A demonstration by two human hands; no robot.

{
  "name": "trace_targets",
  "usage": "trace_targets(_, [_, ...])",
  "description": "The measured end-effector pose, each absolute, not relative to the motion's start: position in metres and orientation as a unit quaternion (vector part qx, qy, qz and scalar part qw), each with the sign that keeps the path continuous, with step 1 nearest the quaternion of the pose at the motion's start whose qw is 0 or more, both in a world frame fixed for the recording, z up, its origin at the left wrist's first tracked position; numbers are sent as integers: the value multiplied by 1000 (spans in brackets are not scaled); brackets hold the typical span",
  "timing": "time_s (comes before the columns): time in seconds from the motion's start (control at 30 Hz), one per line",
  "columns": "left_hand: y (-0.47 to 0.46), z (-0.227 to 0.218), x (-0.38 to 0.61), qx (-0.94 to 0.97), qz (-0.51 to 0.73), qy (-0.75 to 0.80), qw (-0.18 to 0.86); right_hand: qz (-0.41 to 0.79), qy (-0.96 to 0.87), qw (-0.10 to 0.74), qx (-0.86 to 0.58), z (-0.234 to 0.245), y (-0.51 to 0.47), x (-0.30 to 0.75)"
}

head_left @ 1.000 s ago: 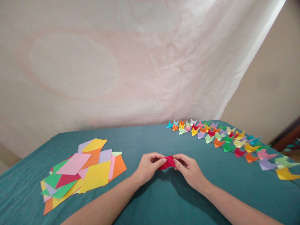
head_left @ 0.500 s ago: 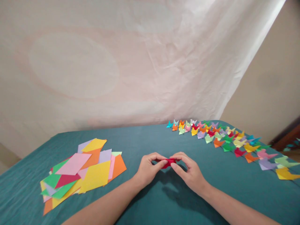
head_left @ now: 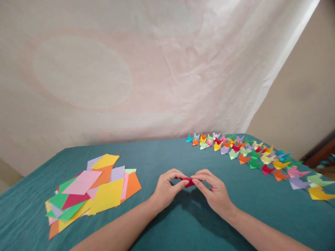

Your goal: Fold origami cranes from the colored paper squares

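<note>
A small folded piece of red paper (head_left: 190,182) is held above the middle of the table, between my two hands. My left hand (head_left: 170,186) pinches its left end between thumb and fingers. At the other end, my right hand (head_left: 211,188) grips it the same way, thumb on the near side. Much of the paper is covered by fingertips, so its exact folded shape cannot be made out.
Loose coloured paper sheets (head_left: 107,197) lie overlapping in a pile at the left. Rows of small folded paper birds (head_left: 267,159) in many colours stand along the right side. A dark green cloth (head_left: 159,155) covers the table; a pale sheet (head_left: 157,76) hangs behind.
The red paper now looks narrower and flatter between my fingertips. My right hand has shifted slightly right and both thumbs have moved a little; the sheets and birds are unchanged.
</note>
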State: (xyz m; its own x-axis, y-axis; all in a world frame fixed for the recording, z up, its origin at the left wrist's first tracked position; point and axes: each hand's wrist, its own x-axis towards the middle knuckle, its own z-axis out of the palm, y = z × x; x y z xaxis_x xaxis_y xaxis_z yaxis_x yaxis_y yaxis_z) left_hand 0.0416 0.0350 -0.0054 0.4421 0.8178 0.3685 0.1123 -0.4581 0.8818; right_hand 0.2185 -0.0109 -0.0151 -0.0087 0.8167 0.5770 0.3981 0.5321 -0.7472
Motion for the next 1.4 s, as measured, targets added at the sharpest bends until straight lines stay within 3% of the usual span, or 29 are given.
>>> trace_targets(1.4, [38,-7,39,751,408,312,414,271,-685,500,-456,-19,-6,219])
